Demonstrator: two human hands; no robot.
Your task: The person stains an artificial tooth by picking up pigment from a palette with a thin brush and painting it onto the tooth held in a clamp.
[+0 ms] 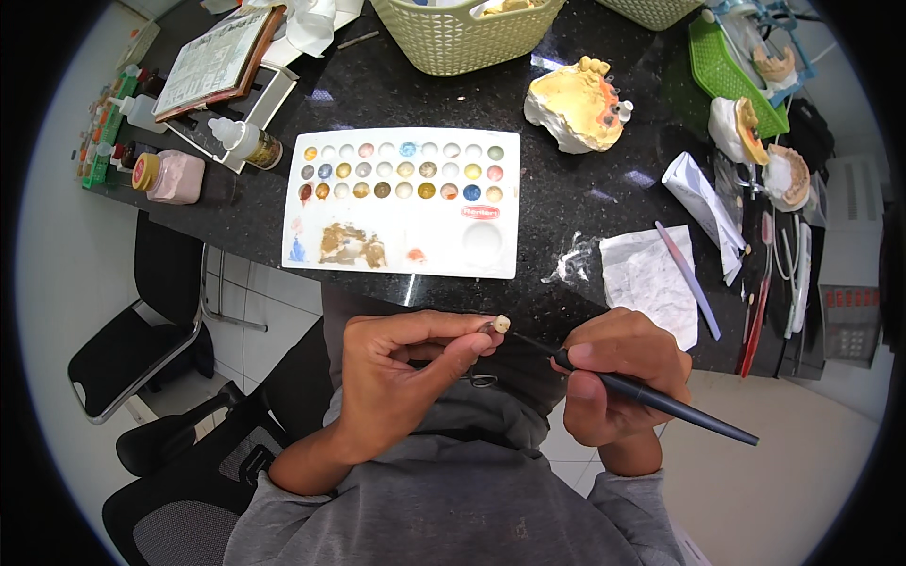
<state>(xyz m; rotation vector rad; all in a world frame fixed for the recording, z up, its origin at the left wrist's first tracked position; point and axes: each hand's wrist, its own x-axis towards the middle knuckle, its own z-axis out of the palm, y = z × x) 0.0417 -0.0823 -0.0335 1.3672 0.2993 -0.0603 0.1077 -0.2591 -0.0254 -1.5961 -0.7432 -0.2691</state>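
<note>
Between the thumb and fingertips of my left hand point(401, 373) is a small cream dental crown point(501, 324), held up near the table's front edge. My right hand point(628, 373) grips a fine brush point(675, 406) with a thick dark handle, its thin tip pointing left toward the crown. Whether the tip touches the crown is too small to tell. Beyond my hands lies a white palette point(401, 212) with rows of wells in many colours and brown, blue and red smears on its flat part.
A plaster dental model point(580, 104) stands behind the palette's right. A crumpled tissue point(646, 283) with a lilac-handled tool point(689, 278) lies right. Bottles point(247, 141) and a pink-filled jar point(170, 176) are left; a cream basket point(462, 38) is at the back. Several tools and models lie far right.
</note>
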